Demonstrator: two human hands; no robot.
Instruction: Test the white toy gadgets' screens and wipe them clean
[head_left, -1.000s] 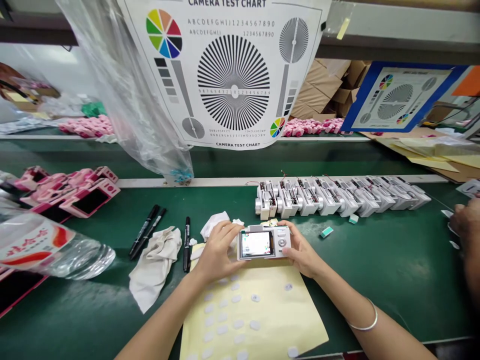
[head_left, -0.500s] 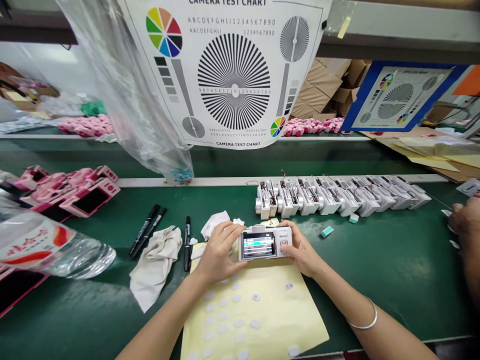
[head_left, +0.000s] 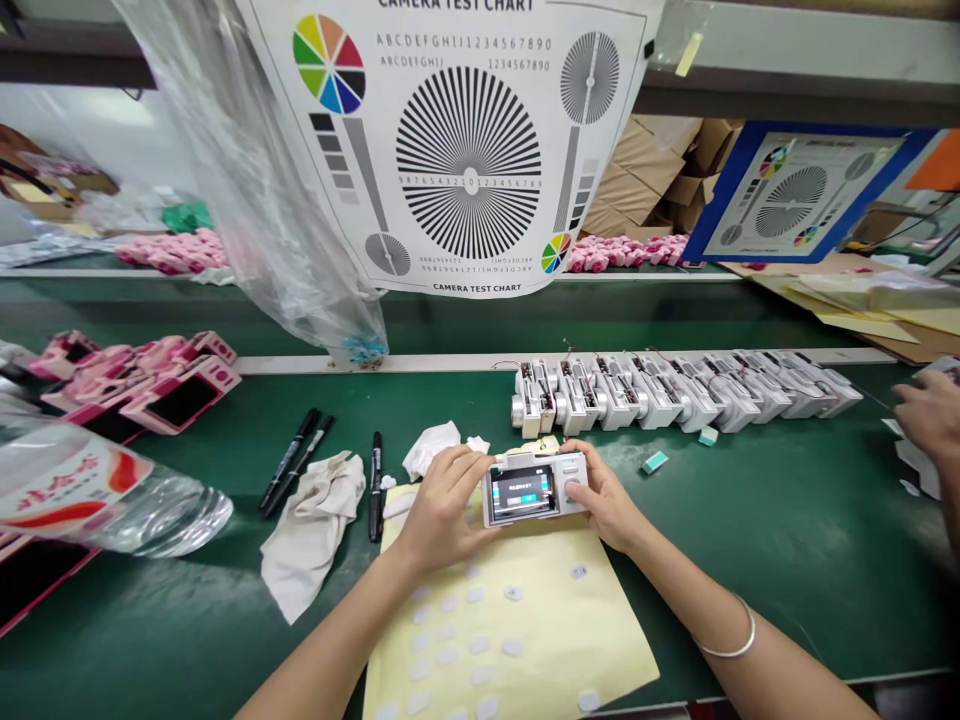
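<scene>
Between my two hands is a white digital camera point(head_left: 525, 490), its lit screen facing me and showing a small dialog box. My left hand point(head_left: 446, 510) grips its left end, fingers along the top edge. On the right end my right hand point(head_left: 604, 500) is closed around the body, with the thumb on the buttons beside the screen. Beneath the camera lies a yellow sheet point(head_left: 540, 620) bearing rows of small white stickers. A white cloth point(head_left: 315, 530) and a black marker point(head_left: 375, 490) lie to the left of my left hand.
Several opened white camera bodies point(head_left: 622, 390) stand in a row behind. Pink cameras point(head_left: 172, 385) and a water bottle point(head_left: 112, 490) are at left. A camera test chart point(head_left: 469, 150) hangs ahead. Another person's hand point(head_left: 930, 410) is at the right edge. Two more markers point(head_left: 292, 465) lie left.
The camera's screen has gone from a menu list to a dialog box. The camera has shifted slightly right and tilted a little. The other person's hand has moved up.
</scene>
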